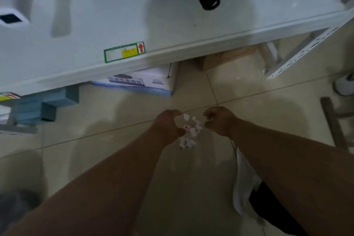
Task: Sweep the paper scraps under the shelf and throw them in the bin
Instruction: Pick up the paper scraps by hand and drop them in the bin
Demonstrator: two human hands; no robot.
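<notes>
A: Grip status: left hand (168, 127) and right hand (220, 122) both half-curled and cupped inward, not closed on anything I can confirm. Paper scraps (188, 132) sit between them on the floor (115, 140), touching the left thumb side.

B: Plan?

A: Close palms together low, scoop from 6 o'clock so nothing slides back under the shelf (172, 51) at 12. Bin not clearly visible; dark shape at 7 o'clock, can't tell.
</notes>
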